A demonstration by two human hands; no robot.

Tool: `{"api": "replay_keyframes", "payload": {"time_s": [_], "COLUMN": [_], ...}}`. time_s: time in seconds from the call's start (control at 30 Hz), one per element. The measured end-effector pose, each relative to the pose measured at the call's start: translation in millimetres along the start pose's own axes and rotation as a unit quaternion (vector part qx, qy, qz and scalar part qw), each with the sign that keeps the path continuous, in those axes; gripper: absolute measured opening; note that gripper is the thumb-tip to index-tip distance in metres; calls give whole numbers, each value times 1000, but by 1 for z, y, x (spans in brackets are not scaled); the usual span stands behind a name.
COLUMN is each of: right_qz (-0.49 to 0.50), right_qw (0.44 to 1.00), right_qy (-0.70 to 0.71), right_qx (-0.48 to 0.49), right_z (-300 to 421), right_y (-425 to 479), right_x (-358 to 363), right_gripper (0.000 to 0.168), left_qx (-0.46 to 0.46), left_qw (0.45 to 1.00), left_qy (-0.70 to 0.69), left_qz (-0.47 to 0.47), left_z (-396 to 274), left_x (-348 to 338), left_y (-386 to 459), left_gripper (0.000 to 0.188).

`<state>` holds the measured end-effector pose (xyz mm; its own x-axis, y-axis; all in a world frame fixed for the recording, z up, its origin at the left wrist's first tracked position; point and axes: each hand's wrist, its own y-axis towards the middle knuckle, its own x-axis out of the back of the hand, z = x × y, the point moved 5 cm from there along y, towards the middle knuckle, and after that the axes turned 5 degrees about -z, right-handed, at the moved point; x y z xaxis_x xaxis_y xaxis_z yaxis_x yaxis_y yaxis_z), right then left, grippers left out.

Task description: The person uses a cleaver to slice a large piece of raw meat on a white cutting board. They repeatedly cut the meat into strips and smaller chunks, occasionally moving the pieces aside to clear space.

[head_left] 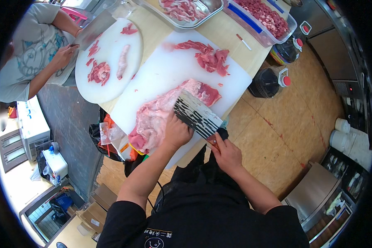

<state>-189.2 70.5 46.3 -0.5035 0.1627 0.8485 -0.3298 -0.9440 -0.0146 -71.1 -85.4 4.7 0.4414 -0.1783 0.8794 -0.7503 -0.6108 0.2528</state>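
Note:
My right hand (228, 153) grips the wooden handle of a cleaver (198, 114), whose broad blade lies slantwise over the right part of a large piece of raw meat (156, 108). My left hand (177, 131) rests on the near side of that meat, beside the blade; its fingertips are partly hidden. Under the meat is a white rectangular cutting board (161, 74). Cut strips of red meat (209, 57) lie at the board's far right, and a small scrap (220, 84) lies between them and the large piece.
At the left a co-worker holds another cleaver (94, 29) over a round white board (108, 90) with meat pieces. A steel tray (186, 26) and a plastic box (263, 31) of cut meat stand at the far edge. A cigarette (244, 42) lies on the table; large bottles (266, 82) stand right.

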Motion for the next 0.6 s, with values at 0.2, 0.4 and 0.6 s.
{"api": "replay_keyframes", "payload": {"time_s": [0.2,0.4,0.6], "right_qz": [-30,-39,10], "right_qw": [999,999,999], "right_qy": [9,23,29], "right_qx": [11,-16,-19], "right_z": [3,12,3], "right_y": [17,46,2], "right_x": [-16,-21,5], "right_gripper": [47,48,48], "left_qx": [5,-8,34], "left_qw": [999,1000,996], "left_qy": [-17,19,6], "left_qz": [29,11,83], "left_z": [0,-2,1], "left_x": [1,0,-5], "left_y": [1,5,0], "left_gripper": [33,31,35]}}
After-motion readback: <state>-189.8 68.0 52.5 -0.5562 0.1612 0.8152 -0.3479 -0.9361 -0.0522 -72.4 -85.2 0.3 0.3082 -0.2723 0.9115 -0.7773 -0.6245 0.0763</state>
